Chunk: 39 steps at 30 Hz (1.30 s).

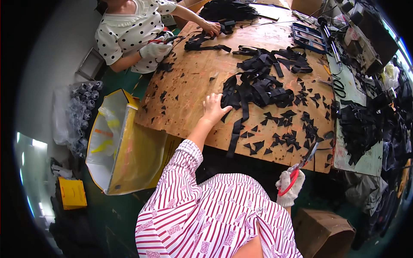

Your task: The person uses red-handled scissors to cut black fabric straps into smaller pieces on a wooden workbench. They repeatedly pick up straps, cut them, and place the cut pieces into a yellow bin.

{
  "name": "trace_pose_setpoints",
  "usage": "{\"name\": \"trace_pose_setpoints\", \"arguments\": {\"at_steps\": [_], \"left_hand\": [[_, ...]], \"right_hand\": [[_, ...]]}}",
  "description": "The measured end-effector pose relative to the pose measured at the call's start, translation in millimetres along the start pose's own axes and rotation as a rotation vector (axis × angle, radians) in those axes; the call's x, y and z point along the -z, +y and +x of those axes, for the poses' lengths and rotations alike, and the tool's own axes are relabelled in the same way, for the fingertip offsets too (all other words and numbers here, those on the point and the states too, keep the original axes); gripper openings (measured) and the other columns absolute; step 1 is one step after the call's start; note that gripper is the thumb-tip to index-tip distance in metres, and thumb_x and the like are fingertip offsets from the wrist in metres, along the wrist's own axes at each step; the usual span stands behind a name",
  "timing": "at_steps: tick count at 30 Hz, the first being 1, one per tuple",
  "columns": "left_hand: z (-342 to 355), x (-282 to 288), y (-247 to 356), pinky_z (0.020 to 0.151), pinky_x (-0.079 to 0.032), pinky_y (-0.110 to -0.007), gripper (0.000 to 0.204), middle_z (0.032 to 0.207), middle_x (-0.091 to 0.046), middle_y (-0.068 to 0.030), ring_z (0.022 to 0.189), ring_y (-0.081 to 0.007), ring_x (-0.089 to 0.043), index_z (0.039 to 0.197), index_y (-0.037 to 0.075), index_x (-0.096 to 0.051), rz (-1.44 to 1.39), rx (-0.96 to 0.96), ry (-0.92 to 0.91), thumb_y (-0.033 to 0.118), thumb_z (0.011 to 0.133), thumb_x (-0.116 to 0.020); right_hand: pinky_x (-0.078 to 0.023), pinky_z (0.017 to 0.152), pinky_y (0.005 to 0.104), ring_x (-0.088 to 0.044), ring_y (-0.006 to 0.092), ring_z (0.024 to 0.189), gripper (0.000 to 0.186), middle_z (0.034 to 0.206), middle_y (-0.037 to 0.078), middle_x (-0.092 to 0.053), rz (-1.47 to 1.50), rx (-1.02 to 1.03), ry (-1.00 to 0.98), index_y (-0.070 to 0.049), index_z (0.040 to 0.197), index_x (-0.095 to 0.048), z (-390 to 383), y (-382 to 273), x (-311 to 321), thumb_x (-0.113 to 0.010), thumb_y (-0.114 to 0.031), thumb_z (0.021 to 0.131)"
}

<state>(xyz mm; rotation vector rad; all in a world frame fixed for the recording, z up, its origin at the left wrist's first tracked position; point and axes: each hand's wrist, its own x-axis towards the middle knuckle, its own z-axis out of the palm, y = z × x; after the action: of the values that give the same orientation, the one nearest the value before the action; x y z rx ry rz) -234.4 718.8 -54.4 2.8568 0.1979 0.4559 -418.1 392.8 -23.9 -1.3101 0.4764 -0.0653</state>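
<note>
My bare left hand [214, 108] reaches over the wooden table, its fingers spread at the left edge of a heap of black webbing straps [258, 90]. The fingertips touch or nearly touch the straps; no strap is plainly gripped. One strap end [233, 137] hangs over the table's near edge. At the lower right, my right hand [291, 187], in a white knit glove, is closed round the red handles of a pair of scissors [294, 176]. Their blades point up and away over the table's front edge. Small black triangular offcuts [286, 139] lie scattered near the blades.
Across the wooden table [180, 105], a co-worker's gloved hand [155, 50] holds red-handled scissors; their bare hand [211, 29] touches black straps. A yellow-and-white bin [124, 146] stands at the left. A blue plastic tray [308, 38] lies far right. A cardboard box [322, 234] sits lower right.
</note>
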Motion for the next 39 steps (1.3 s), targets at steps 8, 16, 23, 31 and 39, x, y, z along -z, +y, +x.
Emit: {"name": "trace_pose_setpoints", "arguments": {"at_steps": [8,16,23,31,39], "left_hand": [[26,-11,-43,0.062,-0.051,-0.033,0.030,0.085,-0.065,-0.0139,0.067,-0.0227,-0.062,0.099,-0.003,-0.062,-0.830,0.135,-0.136,0.013,0.075,-0.063],[7,64,-60,0.059,-0.048,-0.023,0.028,0.083,-0.063,-0.0058,0.070,-0.0100,-0.058,0.107,-0.001,-0.057,-1.395,0.314,-0.236,0.015,0.085,-0.062],[-21,26,-109,0.063,-0.047,-0.027,0.016,0.079,-0.062,-0.0074,0.067,-0.0141,-0.058,0.090,0.000,-0.065,-0.711,0.235,0.150,0.013,0.082,-0.062],[-23,22,-85,0.070,-0.048,-0.036,0.008,0.081,-0.062,-0.0118,0.077,-0.0277,-0.060,0.083,0.006,-0.066,-0.402,0.042,0.264,0.006,0.078,-0.060],[25,41,-85,0.089,-0.040,-0.040,0.048,0.114,-0.053,-0.0077,0.108,-0.0274,-0.049,0.118,0.020,-0.058,0.178,-0.254,-0.264,-0.005,0.078,-0.047]], "right_hand": [[-0.045,0.044,0.0204,-0.049,0.0085,0.055,0.036,0.083,0.002,-0.049,-0.097,0.042,-0.027,-0.008,0.106,-0.041,-27,-3,-11,-0.064,-0.003,0.079],[-0.038,0.040,0.0196,-0.045,0.0074,0.046,0.026,0.070,0.002,-0.050,-0.175,0.132,0.025,-0.007,0.102,-0.043,-41,-2,-16,-0.060,-0.012,0.083],[-0.045,0.044,0.0206,-0.049,0.0087,0.053,0.035,0.079,0.002,-0.049,-0.190,0.025,-0.035,-0.008,0.104,-0.041,-29,3,-14,-0.065,-0.004,0.078],[-0.041,0.043,0.0202,-0.046,0.0078,0.049,0.031,0.074,0.002,-0.049,-0.254,0.046,-0.128,-0.007,0.103,-0.042,-23,4,-40,-0.064,-0.008,0.080],[-0.041,0.042,0.0196,-0.047,0.0075,0.047,0.031,0.073,0.002,-0.050,-0.298,0.075,-0.097,-0.007,0.102,-0.043,-19,10,-35,-0.064,-0.010,0.080]]}}
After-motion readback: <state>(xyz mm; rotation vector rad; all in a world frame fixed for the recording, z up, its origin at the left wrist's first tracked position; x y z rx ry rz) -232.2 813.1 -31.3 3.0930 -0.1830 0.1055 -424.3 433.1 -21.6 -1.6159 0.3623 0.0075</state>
